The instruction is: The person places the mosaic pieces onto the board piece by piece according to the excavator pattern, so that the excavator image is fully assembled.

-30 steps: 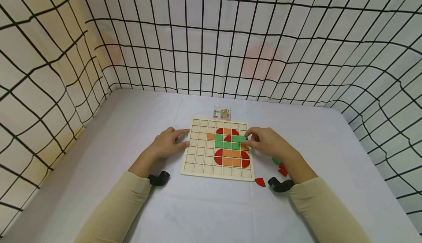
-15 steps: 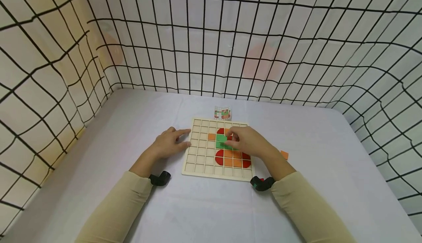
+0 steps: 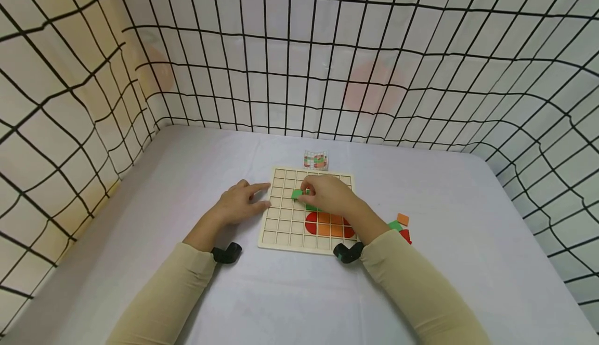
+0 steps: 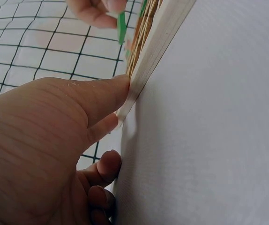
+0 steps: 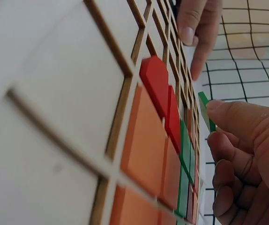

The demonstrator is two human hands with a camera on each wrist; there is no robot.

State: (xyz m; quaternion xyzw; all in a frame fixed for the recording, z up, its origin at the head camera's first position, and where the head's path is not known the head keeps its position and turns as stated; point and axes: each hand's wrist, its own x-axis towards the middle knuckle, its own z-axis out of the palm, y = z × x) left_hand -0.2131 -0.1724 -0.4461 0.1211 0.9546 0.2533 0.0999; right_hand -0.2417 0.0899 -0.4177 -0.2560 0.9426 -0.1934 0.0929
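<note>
My right hand (image 3: pixel 327 194) is over the upper middle of a wooden grid board (image 3: pixel 281 226), pinching a green square tile (image 3: pixel 297 194) between thumb and fingertips. In the right wrist view that tile (image 5: pixel 205 110) stands on edge, close above the grid. Thumb and index finger of my left hand (image 3: pixel 236 203) touch the board's left edge, extended. Orange tiles (image 3: pixel 329 224) and a red rounded tile (image 3: pixel 311 223) fill cells in the lower right part. More green tiles (image 5: pixel 185 152) sit in the grid, partly hidden by my right hand in the head view.
Loose orange (image 3: pixel 403 219), green (image 3: pixel 395 225) and red (image 3: pixel 405 235) tiles lie on the white tablecloth right of the board. A small printed card (image 3: pixel 315 160) stands behind its far edge. Black wire mesh (image 3: pixel 290 85) encloses the table's back and sides.
My right hand has moved left from the board's right edge to its upper middle with a green tile, uncovering the loose tiles at right. The left hand has stayed at the edge.
</note>
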